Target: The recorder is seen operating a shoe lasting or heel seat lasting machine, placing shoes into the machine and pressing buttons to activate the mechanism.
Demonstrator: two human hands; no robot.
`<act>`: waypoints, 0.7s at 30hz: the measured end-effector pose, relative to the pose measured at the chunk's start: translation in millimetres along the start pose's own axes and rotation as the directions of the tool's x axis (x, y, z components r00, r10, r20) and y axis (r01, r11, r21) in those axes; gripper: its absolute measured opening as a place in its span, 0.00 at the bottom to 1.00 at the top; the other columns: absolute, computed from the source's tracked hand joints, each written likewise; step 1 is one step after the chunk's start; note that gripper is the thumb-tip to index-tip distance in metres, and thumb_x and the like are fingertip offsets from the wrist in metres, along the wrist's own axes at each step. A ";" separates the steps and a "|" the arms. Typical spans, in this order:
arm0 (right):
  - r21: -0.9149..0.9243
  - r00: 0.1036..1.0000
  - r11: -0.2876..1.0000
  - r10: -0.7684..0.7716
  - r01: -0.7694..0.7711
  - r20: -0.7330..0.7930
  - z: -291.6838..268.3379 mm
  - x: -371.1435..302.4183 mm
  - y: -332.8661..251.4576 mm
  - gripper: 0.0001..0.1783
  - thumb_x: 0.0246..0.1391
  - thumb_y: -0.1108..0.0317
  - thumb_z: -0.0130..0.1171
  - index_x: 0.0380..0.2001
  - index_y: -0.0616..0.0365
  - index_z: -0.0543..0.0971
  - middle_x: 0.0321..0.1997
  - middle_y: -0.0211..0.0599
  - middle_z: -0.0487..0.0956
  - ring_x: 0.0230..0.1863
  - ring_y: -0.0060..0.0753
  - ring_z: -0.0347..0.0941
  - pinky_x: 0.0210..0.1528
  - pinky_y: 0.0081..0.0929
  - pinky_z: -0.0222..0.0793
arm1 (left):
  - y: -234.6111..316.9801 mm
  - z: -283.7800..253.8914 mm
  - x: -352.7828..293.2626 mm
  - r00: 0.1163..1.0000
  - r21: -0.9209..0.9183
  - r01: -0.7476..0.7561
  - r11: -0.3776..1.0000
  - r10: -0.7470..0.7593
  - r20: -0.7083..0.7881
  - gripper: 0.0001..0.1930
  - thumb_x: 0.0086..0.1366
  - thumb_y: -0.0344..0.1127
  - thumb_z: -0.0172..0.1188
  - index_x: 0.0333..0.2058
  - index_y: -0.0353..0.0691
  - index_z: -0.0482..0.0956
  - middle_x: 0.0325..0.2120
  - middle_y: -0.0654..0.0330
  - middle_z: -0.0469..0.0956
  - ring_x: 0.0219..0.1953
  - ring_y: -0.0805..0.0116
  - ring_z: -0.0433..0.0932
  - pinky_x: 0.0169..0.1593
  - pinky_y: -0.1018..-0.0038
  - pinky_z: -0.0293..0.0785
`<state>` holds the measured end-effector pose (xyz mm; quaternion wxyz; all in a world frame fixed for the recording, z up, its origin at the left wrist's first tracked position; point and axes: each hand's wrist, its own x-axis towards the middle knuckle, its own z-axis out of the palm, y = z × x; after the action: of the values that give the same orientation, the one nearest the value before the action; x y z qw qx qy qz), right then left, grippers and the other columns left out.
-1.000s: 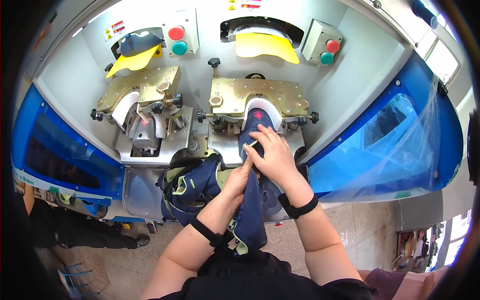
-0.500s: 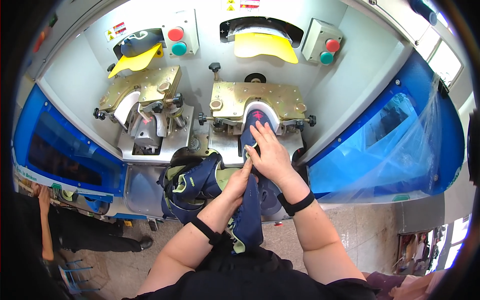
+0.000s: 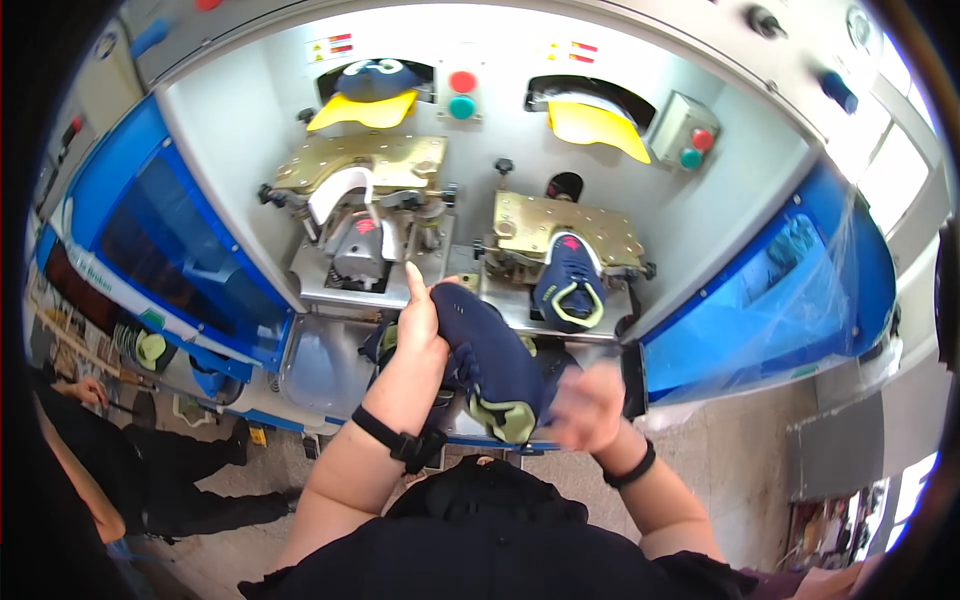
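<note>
My left hand (image 3: 420, 325) grips a navy shoe upper (image 3: 485, 340) near its toe, one finger sticking up. The upper's light-green-lined opening points toward me. Beside that opening is my right hand (image 3: 590, 408), smeared by motion; whether it touches the upper I cannot tell. A second navy shoe upper (image 3: 570, 285) with a green collar sits at the right station, its toe in the curved pad under the brass-coloured clamp plate (image 3: 565, 225), a red light mark on it. More navy uppers lie partly hidden behind my left forearm.
The left station has a bare metal toe form (image 3: 360, 250) and a white curved pad (image 3: 340, 190). Red and green buttons (image 3: 690, 140) stand beside yellow flaps (image 3: 597, 128). Blue side panels (image 3: 770, 290) flank the machine. At far left, a person in dark clothes (image 3: 170, 450) stands.
My right hand has come back from the right station, leaving an upper seated there. My left hand has risen leftward with the held upper. The whole view has shifted.
</note>
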<state>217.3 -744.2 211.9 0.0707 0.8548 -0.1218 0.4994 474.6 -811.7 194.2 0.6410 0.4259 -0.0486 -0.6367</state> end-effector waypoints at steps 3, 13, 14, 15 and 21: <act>-0.120 0.914 0.959 -0.201 0.257 0.351 6.9 24.1 -28.7 0.20 0.47 0.59 0.63 0.46 0.43 0.79 0.46 0.23 0.76 0.30 0.22 0.67 0.32 0.21 0.64 | 19.0 -11.6 14.9 1.000 -0.071 -0.007 0.997 0.005 -0.025 0.38 0.62 0.73 0.45 0.38 0.38 0.79 0.28 0.60 0.80 0.31 0.65 0.80 0.39 0.66 0.80; -0.255 0.980 0.956 0.175 -0.146 0.094 -15.3 98.5 39.3 0.19 0.38 0.73 0.70 0.37 0.56 0.76 0.37 0.38 0.76 0.34 0.44 0.74 0.34 0.35 0.72 | 43.0 -29.9 -25.4 0.992 0.076 -0.066 0.995 0.057 0.115 0.33 0.67 0.69 0.43 0.51 0.46 0.75 0.36 0.63 0.71 0.38 0.67 0.74 0.42 0.64 0.74; -0.270 0.974 0.940 0.226 -0.209 0.031 -17.9 109.4 54.9 0.18 0.39 0.73 0.70 0.36 0.57 0.76 0.37 0.40 0.76 0.35 0.47 0.74 0.35 0.36 0.72 | 42.5 -40.0 -27.5 0.992 0.080 -0.056 0.995 0.047 0.115 0.31 0.67 0.68 0.44 0.51 0.47 0.75 0.35 0.64 0.69 0.37 0.69 0.72 0.41 0.64 0.73; -0.308 0.965 0.917 0.263 -0.252 -0.007 -24.4 121.9 70.8 0.18 0.41 0.73 0.70 0.36 0.58 0.75 0.37 0.42 0.76 0.36 0.49 0.74 0.37 0.38 0.71 | 40.5 -47.8 -31.1 0.993 0.086 -0.048 0.995 0.038 0.115 0.30 0.67 0.67 0.45 0.49 0.47 0.76 0.34 0.64 0.70 0.37 0.68 0.73 0.41 0.64 0.73; -0.257 0.844 0.804 0.517 -0.537 -0.144 -29.1 176.1 194.3 0.20 0.46 0.66 0.67 0.42 0.61 0.75 0.39 0.45 0.77 0.42 0.51 0.74 0.46 0.38 0.71 | 28.8 -103.8 -44.5 0.998 0.071 -0.045 0.996 0.042 0.042 0.29 0.68 0.66 0.45 0.42 0.43 0.76 0.33 0.62 0.72 0.36 0.65 0.72 0.40 0.64 0.70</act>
<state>221.8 -948.0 379.4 0.0564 0.7506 -0.4229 0.5046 551.4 -728.2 167.4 0.6380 0.4345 -0.0937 -0.6288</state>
